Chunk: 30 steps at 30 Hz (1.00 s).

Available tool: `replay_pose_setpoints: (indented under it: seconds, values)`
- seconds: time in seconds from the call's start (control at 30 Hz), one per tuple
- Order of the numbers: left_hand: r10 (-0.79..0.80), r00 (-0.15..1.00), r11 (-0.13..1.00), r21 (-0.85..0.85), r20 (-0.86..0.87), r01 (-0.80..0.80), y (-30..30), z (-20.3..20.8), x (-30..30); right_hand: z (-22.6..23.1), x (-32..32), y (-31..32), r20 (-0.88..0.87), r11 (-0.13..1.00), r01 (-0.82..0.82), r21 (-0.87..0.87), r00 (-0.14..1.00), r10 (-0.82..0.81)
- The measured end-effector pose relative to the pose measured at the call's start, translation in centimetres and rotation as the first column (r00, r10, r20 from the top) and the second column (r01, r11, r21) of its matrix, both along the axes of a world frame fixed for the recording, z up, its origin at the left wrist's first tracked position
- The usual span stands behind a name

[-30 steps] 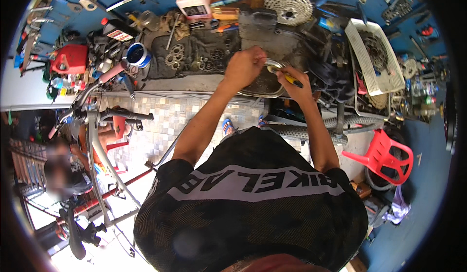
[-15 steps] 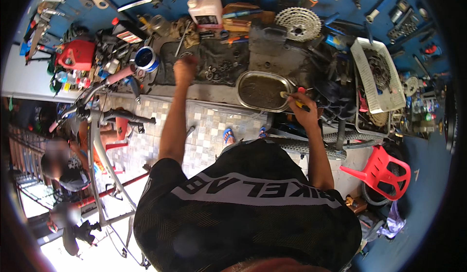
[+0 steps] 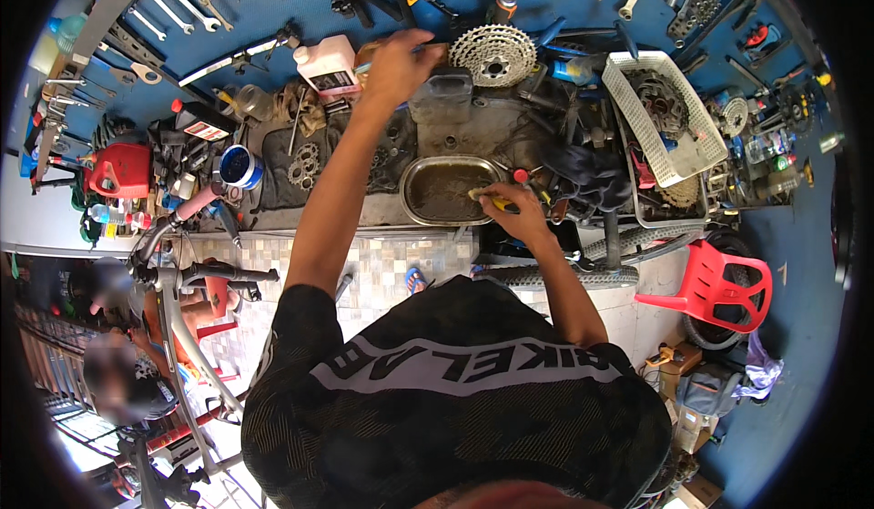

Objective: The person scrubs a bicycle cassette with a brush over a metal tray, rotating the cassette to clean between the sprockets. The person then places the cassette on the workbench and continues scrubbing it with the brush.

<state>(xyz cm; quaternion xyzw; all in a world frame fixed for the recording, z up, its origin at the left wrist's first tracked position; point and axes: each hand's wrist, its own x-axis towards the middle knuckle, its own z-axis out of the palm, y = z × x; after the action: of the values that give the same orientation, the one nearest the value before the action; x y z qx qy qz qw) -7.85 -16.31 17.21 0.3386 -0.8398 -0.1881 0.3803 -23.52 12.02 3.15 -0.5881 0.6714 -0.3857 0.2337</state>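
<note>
My left hand reaches over the back of the bench with its fingers stretched out, left of a large silver cassette. I see nothing held in it. My right hand is closed around a yellow-handled brush. The brush's tip is over the right side of an oval metal basin of murky brown liquid at the bench's front edge. Silver toothed rings lie on a dark cloth left of the basin, partly hidden by my left forearm.
A white plastic basket of sprockets stands at the right. A blue-and-white tub, a pink-white jug and a red canister crowd the left. Below are a bike frame, a tyre, a red chair and other people.
My left hand has moved from the dark cloth up and right toward the back of the bench, uncovering toothed rings there. My right hand stays at the basin with the brush. The view has shifted.
</note>
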Motion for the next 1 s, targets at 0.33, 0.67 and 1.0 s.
replay_pose_setpoints:
  seconds: [0.33,0.67,1.0]
  values:
    - [-0.191,0.8,0.975,0.201,0.569,0.09,-8.6,-3.2,-13.6,0.0,0.2,2.4,-0.048,0.996,0.034,-0.079,0.998,-0.038]
    - [-0.212,0.832,0.971,0.205,0.512,0.122,-6.7,-4.0,-14.0,-1.0,-0.8,3.3,-0.09,0.993,0.012,-0.12,0.996,-0.023]
    - [-0.268,0.876,0.941,-0.084,0.402,0.327,-0.6,0.9,-12.0,-1.5,-1.1,2.9,-0.11,0.994,-0.019,-0.11,0.994,0.007]
